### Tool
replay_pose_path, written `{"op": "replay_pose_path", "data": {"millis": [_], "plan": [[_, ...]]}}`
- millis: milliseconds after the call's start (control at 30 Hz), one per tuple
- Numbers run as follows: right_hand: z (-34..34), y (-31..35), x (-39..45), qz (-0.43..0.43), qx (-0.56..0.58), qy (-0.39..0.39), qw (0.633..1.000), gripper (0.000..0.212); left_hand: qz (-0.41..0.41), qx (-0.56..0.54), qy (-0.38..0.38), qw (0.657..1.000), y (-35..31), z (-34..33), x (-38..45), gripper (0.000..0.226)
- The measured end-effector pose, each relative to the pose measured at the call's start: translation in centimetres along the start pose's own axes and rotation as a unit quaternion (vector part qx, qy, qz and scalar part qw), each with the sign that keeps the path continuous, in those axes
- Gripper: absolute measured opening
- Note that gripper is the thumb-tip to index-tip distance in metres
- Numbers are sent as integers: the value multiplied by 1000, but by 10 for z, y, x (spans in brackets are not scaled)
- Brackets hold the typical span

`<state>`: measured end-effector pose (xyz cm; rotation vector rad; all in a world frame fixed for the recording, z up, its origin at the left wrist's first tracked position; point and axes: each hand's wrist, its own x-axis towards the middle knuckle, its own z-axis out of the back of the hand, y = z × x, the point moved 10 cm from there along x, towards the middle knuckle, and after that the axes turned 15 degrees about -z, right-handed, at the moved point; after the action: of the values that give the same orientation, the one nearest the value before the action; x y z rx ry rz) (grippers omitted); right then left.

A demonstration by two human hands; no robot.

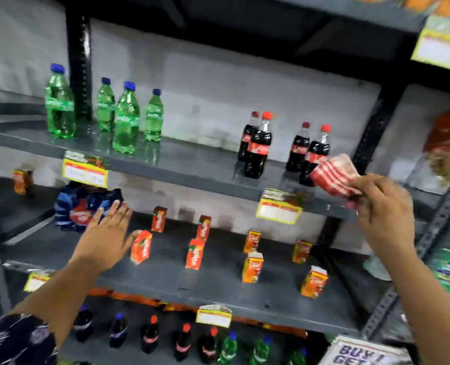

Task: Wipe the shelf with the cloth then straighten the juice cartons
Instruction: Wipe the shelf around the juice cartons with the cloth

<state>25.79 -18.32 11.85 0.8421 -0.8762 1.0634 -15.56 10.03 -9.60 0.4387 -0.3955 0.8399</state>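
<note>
Several small orange and red juice cartons [195, 253] stand scattered and turned at odd angles on the grey middle shelf [166, 280]. My left hand [105, 238] hovers flat with spread fingers over the shelf's left part, its thumb beside a tilted carton [141, 247]. My right hand [383, 214] is raised at the right, level with the upper shelf's front edge, pinching a red-and-white striped cloth [333, 175].
Green bottles [126, 119] and cola bottles [258, 146] stand on the upper shelf [192, 167]. A blue wrapped pack [81, 209] sits behind my left hand. Yellow price tags [279, 210] hang from shelf edges. More bottles [181, 341] line the bottom shelf.
</note>
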Motion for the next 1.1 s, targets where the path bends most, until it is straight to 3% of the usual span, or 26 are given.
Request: {"op": "replay_pose_path", "data": {"millis": [133,400,533,733,933,1100], "plan": [[-6,-78,40,-82,-63,-8,995,34,-6,-5,-12,1000,-18,13,10,81],[-81,-166,36,-201,-185,160,949,30,-6,-10,-2,1000,-34,2,17,82],[-85,-142,33,-140,-163,95,972,33,8,14,-13,1000,-46,23,24,75],[-107,-151,21,-163,-118,129,971,60,33,24,-33,999,-47,41,33,73],[-99,-155,18,-174,-131,99,971,56,41,26,-84,995,-45,67,37,70],[-115,-173,21,-158,-130,171,964,64,44,32,-94,994,-41,71,32,71]]}}
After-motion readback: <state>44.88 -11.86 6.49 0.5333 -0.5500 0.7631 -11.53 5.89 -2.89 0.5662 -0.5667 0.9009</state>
